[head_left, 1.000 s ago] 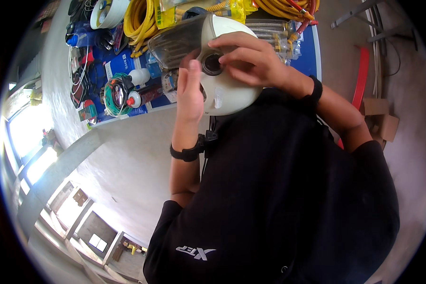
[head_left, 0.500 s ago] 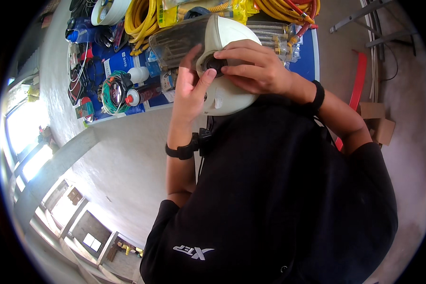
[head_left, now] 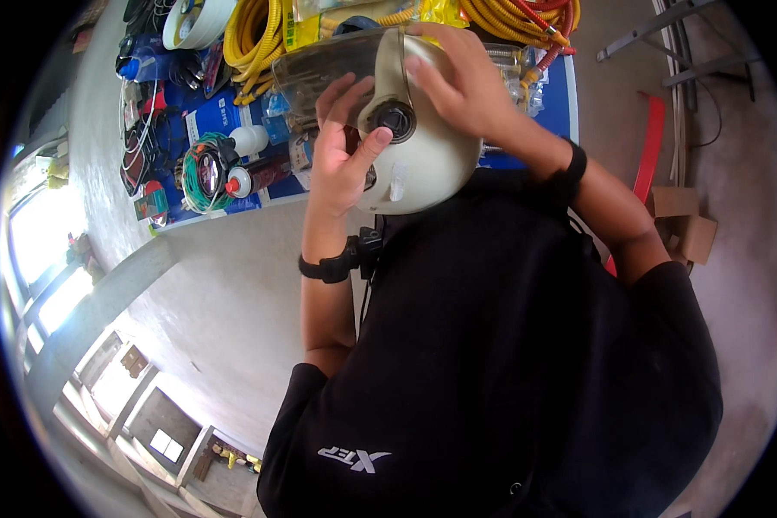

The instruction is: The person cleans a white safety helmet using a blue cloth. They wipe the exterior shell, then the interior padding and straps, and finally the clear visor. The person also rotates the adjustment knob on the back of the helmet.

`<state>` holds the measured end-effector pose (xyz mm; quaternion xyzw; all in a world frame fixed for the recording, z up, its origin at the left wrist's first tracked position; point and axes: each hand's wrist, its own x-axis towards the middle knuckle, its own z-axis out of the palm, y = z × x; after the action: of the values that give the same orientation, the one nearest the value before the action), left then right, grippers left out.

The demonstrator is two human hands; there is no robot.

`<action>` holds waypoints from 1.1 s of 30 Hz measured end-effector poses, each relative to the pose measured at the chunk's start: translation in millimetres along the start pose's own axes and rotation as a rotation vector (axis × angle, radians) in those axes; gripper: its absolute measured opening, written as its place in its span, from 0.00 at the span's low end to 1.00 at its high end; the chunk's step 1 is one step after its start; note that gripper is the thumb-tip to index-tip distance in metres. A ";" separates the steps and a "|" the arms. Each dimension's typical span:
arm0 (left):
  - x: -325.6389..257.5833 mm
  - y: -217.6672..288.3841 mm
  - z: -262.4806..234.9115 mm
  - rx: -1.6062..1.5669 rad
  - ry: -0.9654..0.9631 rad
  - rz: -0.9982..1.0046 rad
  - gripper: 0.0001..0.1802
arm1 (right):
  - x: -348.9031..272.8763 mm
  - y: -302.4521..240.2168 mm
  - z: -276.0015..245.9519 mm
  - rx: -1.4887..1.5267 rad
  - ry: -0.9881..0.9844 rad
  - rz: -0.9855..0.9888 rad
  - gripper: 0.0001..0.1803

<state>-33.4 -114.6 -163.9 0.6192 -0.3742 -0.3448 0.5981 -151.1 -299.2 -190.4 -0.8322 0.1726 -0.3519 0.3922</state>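
Observation:
A white helmet (head_left: 436, 168) rests on its side at the table's front edge, close against my body. Its tinted clear visor (head_left: 332, 73) points to the left and away. A round dark pivot (head_left: 393, 120) shows uncovered on the side facing up. My left hand (head_left: 344, 160) holds the helmet by its opening, thumb beside the pivot and fingers toward the visor; part of the fingers is hidden. Over the far side of the shell curves my right hand (head_left: 470, 86), fingers by the visor's arm and thumb against the shell.
On the blue table lie yellow hoses (head_left: 255, 47), a green wire coil (head_left: 203, 177), a spray can (head_left: 255, 174) and a white bowl (head_left: 197, 24). Metal hoses in bags are behind the helmet. At right stand a metal frame (head_left: 652, 34) and a cardboard box (head_left: 691, 237) on the floor.
My right hand has left the pivot and moved up and away onto the helmet's far side, baring the pivot. My left hand stays at the opening, with its fingers bent more.

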 end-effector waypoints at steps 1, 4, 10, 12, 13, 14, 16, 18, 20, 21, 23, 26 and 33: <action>0.3 -0.9 0.6 -0.034 0.002 -0.012 0.33 | 8.9 6.6 3.7 0.059 -0.116 0.168 0.30; 1.3 -2.1 4.2 -0.153 -0.004 -0.066 0.34 | 32.7 20.5 13.2 0.217 -0.348 0.520 0.44; -7.3 6.9 11.6 -0.207 0.000 -0.091 0.36 | 33.9 14.6 9.3 0.125 -0.434 0.377 0.46; -10.2 12.1 15.5 -0.208 0.007 -0.111 0.36 | 32.7 12.8 5.9 0.150 -0.420 0.341 0.46; -11.1 12.4 15.9 -0.192 -0.006 -0.121 0.36 | 33.2 9.1 3.1 0.171 -0.407 0.331 0.47; -12.0 12.2 16.1 -0.176 -0.020 -0.132 0.36 | 32.3 6.9 1.8 0.191 -0.394 0.320 0.47; -12.7 11.2 18.5 -0.181 -0.025 -0.127 0.35 | 29.7 8.8 9.0 0.187 -0.357 0.284 0.44; -10.7 9.2 22.3 -0.224 -0.011 -0.099 0.35 | 26.7 12.0 13.8 0.223 -0.328 0.259 0.42; -11.7 13.1 21.8 -0.220 -0.032 -0.113 0.35 | 24.7 13.7 13.8 0.301 -0.310 0.244 0.40; -12.9 14.9 21.0 -0.215 -0.042 -0.121 0.35 | 25.0 8.4 10.2 0.317 -0.315 0.254 0.38; -16.2 17.8 24.1 -0.145 -0.036 -0.095 0.35 | 23.7 -4.8 -0.2 0.352 -0.324 0.276 0.33; -18.0 19.4 20.8 -0.076 -0.064 -0.088 0.36 | 22.3 -23.1 -5.1 0.700 -0.181 0.255 0.24; -15.5 30.4 25.6 -0.129 -0.101 -0.070 0.35 | 25.4 -18.0 -15.3 1.039 -0.354 0.364 0.15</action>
<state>-64.9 -113.5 -135.0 0.5739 -0.3588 -0.4198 0.6047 -144.4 -310.2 -158.2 -0.5336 0.0492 -0.1727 0.8264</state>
